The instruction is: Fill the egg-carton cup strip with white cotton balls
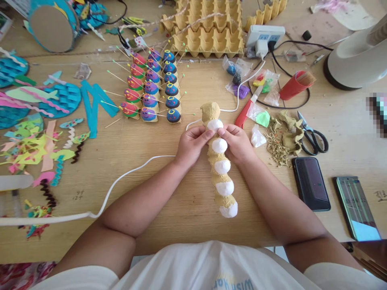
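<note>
Head view. Left hand (192,145) and right hand (238,143), fingers closed, pinch the egg-carton strip (221,177) near its far end, over the table (187,213); uneven thumb pressure could dent its white caps (222,166).

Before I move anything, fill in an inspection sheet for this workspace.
Surface: light wood-grain tabletop, crowded at left, far side and right.
Job's things: tan cardboard egg-carton strip bearing five rounded white caps; far end uncapped.
Clutter: multicoloured paper-like scraps at left; torn tan carton pieces beside black-handled metal scissors at right.
Hands: left hand and right hand both hold the strip near its far end.
Cables: white cable crosses the left side; black cable near white power strip.
Surroundings: tan egg trays at far side; large white rounded object at far right, purpose unclear.
</note>
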Available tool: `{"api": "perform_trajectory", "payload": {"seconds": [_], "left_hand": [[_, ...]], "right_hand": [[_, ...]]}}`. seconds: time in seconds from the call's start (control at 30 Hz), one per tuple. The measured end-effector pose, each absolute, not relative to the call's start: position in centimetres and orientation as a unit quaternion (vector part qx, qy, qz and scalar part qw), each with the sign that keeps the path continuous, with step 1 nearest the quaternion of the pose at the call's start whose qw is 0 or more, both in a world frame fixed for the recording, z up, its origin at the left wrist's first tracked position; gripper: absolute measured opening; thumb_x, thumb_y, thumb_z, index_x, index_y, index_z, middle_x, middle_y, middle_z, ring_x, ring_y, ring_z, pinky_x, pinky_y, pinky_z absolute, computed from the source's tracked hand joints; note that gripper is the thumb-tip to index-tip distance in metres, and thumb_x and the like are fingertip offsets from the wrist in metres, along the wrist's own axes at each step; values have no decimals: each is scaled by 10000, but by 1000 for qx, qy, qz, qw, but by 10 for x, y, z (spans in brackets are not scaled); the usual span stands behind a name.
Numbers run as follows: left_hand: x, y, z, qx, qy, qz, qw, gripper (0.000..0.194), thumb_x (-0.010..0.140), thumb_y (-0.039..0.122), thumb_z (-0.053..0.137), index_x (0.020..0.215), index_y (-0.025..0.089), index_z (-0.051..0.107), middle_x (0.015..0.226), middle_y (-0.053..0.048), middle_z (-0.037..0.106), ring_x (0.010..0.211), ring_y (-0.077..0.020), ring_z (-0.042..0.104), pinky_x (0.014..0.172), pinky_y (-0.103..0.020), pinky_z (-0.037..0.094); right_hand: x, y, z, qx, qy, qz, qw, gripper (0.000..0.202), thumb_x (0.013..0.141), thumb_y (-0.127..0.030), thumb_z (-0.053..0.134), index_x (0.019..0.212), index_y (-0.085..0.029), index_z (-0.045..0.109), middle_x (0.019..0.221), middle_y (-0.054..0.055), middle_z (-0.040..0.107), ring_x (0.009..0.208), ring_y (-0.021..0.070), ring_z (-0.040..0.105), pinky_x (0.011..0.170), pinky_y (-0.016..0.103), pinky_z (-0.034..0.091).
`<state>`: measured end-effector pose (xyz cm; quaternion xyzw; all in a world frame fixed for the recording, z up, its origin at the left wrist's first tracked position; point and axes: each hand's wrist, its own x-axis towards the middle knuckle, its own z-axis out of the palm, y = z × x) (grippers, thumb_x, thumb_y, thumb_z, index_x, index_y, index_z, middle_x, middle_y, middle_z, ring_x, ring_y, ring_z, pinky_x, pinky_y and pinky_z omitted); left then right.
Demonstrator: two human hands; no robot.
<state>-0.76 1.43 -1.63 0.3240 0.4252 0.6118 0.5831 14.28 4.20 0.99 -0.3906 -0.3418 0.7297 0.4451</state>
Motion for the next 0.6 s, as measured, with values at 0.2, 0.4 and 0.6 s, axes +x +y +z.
{"api": "perform_trajectory", "payload": {"seconds": [0.2, 0.4, 0.6], "left_hand": [[-3, 16, -7, 297, 422, 611, 600, 484, 640, 597, 1072, 780, 196, 839, 778, 9, 799, 696, -113, 702, 696, -255, 545], [-2, 15, -2, 281, 415, 613, 611, 539, 620, 642, 1064, 780, 185, 828, 731, 6, 769, 678, -133, 695, 660, -280, 539], [-3, 16, -5, 296, 424, 614, 596, 512, 641, 625, 1063, 806, 200, 831, 796, 5, 794, 746, -150, 722, 732, -297, 559]], "right_hand": [[143, 40, 7, -386, -342, 723, 460, 623, 522, -651, 1090, 724, -214, 694, 660, -55, 648, 606, 91, 529, 589, 252, 459], [143, 39, 12, -391, -344, 722, 456, 604, 540, -647, 1084, 735, -232, 692, 669, -50, 649, 605, 108, 533, 599, 277, 497], [145, 40, 9, -380, -358, 721, 455, 603, 580, -647, 1075, 756, -233, 674, 683, -52, 644, 605, 105, 538, 586, 268, 486]]}}
